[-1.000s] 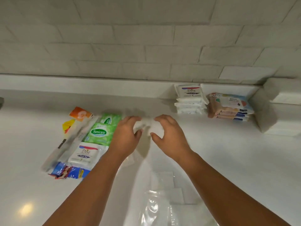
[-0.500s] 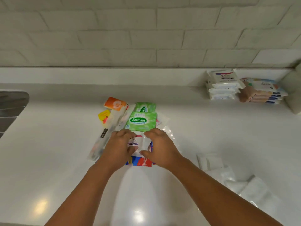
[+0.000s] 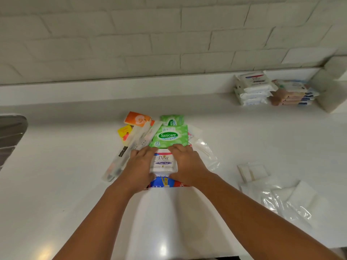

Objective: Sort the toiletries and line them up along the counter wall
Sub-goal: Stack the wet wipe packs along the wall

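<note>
A white Dove wipes pack (image 3: 163, 161) lies in a loose pile on the white counter (image 3: 56, 184). My left hand (image 3: 139, 167) grips its left side and my right hand (image 3: 187, 166) grips its right side. Two green Sanicare packs (image 3: 170, 136) lie just beyond it. Under its near edge shows a blue and red packet (image 3: 163, 182). Clear-wrapped toothbrushes (image 3: 129, 151), an orange packet (image 3: 138, 119) and a yellow packet (image 3: 124, 132) lie to the left. Against the wall at the right stand a stack of Dove packs (image 3: 252, 91) and a stack of brown and blue packs (image 3: 293, 93).
Clear plastic bags and white flat sachets (image 3: 277, 192) lie on the counter at the right. Another clear wrapper (image 3: 204, 151) lies right of the pile. A steel sink (image 3: 10, 134) sits at the left edge. A tiled wall block (image 3: 332, 91) juts out at far right.
My hands dropped the white item they held and came down onto the pile, closing round the Dove pack. The view swung left, so the sink came into sight.
</note>
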{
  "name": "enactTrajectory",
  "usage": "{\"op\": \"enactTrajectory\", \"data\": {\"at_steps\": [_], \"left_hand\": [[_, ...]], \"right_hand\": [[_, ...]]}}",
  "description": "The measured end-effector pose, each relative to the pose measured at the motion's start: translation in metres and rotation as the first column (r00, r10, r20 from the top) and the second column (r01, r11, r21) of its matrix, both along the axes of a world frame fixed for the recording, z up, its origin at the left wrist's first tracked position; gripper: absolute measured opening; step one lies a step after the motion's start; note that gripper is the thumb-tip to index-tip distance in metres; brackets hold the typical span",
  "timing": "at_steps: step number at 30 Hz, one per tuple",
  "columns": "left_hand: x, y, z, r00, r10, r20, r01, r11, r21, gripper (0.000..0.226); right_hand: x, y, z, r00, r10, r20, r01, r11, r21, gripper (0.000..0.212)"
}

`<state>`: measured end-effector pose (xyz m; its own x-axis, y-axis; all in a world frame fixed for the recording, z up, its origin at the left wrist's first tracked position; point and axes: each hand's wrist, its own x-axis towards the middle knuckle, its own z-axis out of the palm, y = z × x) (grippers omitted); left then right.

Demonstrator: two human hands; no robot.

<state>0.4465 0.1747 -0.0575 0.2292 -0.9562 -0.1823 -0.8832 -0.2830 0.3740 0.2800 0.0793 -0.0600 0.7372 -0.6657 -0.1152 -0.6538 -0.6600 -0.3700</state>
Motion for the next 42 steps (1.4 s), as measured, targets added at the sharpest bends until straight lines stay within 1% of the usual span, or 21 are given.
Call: {"op": "enactTrajectory", "data": {"at_steps": [4, 7, 11, 13, 15, 17, 19, 21, 22, 24, 25, 26, 27, 29, 30, 31, 32, 36, 37, 40, 42], "left_hand": [[0.002, -0.002, 0.003, 0.998, -0.03, 0.052, 0.031, 0.999, -0.028, 0.095], [-0.002, -0.002, 0.005, 0.999, -0.026, 0.027, 0.028, 0.997, -0.067, 0.098], [-0.014, -0.006, 0.009, 0.994, 0.039, -0.103, -0.054, 0.987, -0.15, 0.111], [-0.018, -0.008, 0.012, 0.97, 0.079, -0.232, -0.118, 0.98, -0.161, 0.119], [-0.023, -0.014, 0.016, 0.906, 0.109, -0.409, -0.165, 0.981, -0.106, 0.123], [-0.031, -0.022, 0.022, 0.817, 0.148, -0.557, -0.2, 0.979, -0.032, 0.113], [-0.042, -0.032, 0.028, 0.743, 0.168, -0.648, -0.209, 0.978, 0.014, 0.083], [-0.059, -0.044, 0.033, 0.7, 0.161, -0.696, -0.217, 0.976, 0.008, 0.049], [-0.068, -0.051, 0.035, 0.665, 0.163, -0.729, -0.233, 0.973, 0.005, 0.04], [-0.086, -0.065, 0.035, 0.569, 0.165, -0.805, -0.276, 0.961, 0.002, 0.032], [-0.095, -0.073, 0.035, 0.527, 0.169, -0.833, -0.301, 0.954, 0.003, 0.031], [-0.101, -0.079, 0.034, 0.486, 0.174, -0.856, -0.327, 0.945, 0.007, 0.032], [-0.11, -0.087, 0.032, 0.448, 0.179, -0.876, -0.35, 0.937, 0.012, 0.033], [-0.127, -0.104, 0.03, 0.397, 0.185, -0.899, -0.387, 0.922, 0.019, 0.033], [-0.138, -0.114, 0.029, 0.392, 0.18, -0.902, -0.394, 0.919, 0.012, 0.032], [-0.149, -0.125, 0.029, 0.399, 0.175, -0.9, -0.396, 0.918, 0.003, 0.03], [-0.159, -0.136, 0.03, 0.4, 0.172, -0.9, -0.397, 0.918, -0.001, 0.027], [-0.194, -0.186, 0.032, 0.361, 0.176, -0.916, -0.416, 0.909, 0.011, 0.022], [-0.201, -0.199, 0.033, 0.364, 0.172, -0.915, -0.419, 0.908, 0.004, 0.022], [-0.22, -0.245, 0.042, 0.414, 0.159, -0.896, -0.452, 0.891, -0.051, 0.022], [-0.228, -0.279, 0.05, 0.457, 0.154, -0.876, -0.475, 0.875, -0.094, 0.015]], "right_hand": [[0.0, 0.003, -0.003, 1.0, 0.009, 0.008, -0.009, 0.999, -0.032, 0.085], [-0.005, 0.004, -0.003, 0.996, -0.007, 0.093, 0.016, 0.996, -0.092, 0.075], [-0.022, -0.001, 0.007, 0.983, -0.014, 0.184, 0.032, 0.995, -0.094, 0.071], [-0.032, -0.004, 0.014, 0.974, -0.018, 0.226, 0.043, 0.993, -0.107, 0.072], [-0.044, -0.008, 0.021, 0.967, -0.037, 0.251, 0.06, 0.995, -0.085, 0.079], [-0.058, -0.015, 0.027, 0.957, -0.054, 0.284, 0.08, 0.993, -0.082, 0.084], [-0.072, -0.022, 0.03, 0.948, -0.054, 0.315, 0.094, 0.989, -0.114, 0.083], [-0.086, -0.031, 0.03, 0.937, -0.071, 0.342, 0.127, 0.982, -0.142, 0.081], [-0.094, -0.037, 0.029, 0.933, -0.105, 0.345, 0.159, 0.979, -0.131, 0.082], [-0.111, -0.05, 0.024, 0.912, -0.222, 0.345, 0.248, 0.968, -0.033, 0.093], [-0.12, -0.057, 0.025, 0.889, -0.286, 0.356, 0.287, 0.957, 0.051, 0.099], [-0.128, -0.063, 0.026, 0.857, -0.353, 0.376, 0.311, 0.935, 0.17, 0.102], [-0.138, -0.071, 0.029, 0.806, -0.427, 0.41, 0.309, 0.894, 0.324, 0.098], [-0.155, -0.087, 0.037, 0.66, -0.591, 0.464, 0.209, 0.738, 0.642, 0.067], [-0.165, -0.097, 0.039, 0.601, -0.658, 0.454, 0.169, 0.66, 0.732, 0.052], [-0.174, -0.109, 0.038, 0.574, -0.691, 0.439, 0.177, 0.628, 0.758, 0.044], [-0.181, -0.121, 0.036, 0.555, -0.709, 0.434, 0.194, 0.618, 0.762, 0.04], [-0.208, -0.171, 0.032, 0.468, -0.755, 0.459, 0.271, 0.617, 0.739, 0.024], [-0.213, -0.184, 0.034, 0.453, -0.76, 0.466, 0.284, 0.619, 0.732, 0.02], [-0.224, -0.225, 0.042, 0.442, -0.743, 0.502, 0.326, 0.655, 0.682, 0.018], [-0.23, -0.253, 0.049, 0.446, -0.721, 0.531, 0.36, 0.687, 0.631, 0.016]]}}
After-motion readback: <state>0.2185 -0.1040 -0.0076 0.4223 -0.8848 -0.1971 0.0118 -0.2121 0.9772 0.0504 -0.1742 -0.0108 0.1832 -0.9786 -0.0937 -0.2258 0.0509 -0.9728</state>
